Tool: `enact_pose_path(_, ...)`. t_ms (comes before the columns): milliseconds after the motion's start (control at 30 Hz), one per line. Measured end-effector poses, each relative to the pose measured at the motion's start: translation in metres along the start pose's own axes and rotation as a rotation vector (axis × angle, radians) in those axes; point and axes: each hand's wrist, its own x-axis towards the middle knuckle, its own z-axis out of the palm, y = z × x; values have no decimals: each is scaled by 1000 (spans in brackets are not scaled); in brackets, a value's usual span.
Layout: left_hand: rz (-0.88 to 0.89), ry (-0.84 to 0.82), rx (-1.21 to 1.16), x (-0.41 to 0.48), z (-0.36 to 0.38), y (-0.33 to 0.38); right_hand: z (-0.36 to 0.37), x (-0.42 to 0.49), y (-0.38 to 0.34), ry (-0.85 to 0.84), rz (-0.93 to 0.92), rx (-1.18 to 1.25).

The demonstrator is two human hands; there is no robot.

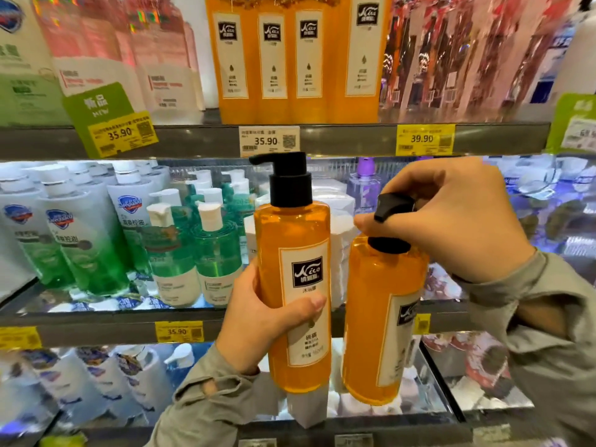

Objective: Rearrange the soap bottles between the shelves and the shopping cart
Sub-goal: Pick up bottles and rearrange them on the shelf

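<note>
Before the store shelving (193,140), which filled the view in three tiers, four orange soap bottles (306,59) stood side by side on the top tier. Lower down, in front of the middle tier, two more of the same kind were held in the air just beside each other: the left bottle (293,253) upright, the right bottle (377,317) lower and slightly tilted. The left hand (258,321) had its thumb and fingers wrapped round the left bottle's body. The right hand (458,221) curled over the right bottle's black pump head, gripping it. A white price tag (269,141) reading 35.90 sat on the top tier's edge.
</note>
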Motion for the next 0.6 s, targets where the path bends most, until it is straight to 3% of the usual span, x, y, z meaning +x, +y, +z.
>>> enact_pose_path(300, 116, 7, 28, 47, -13, 33, -18, 57, -11, 29, -79, 55)
enact_pose_path(600, 271, -104, 38, 103, -24, 86, -35, 132, -40, -22, -176, 96)
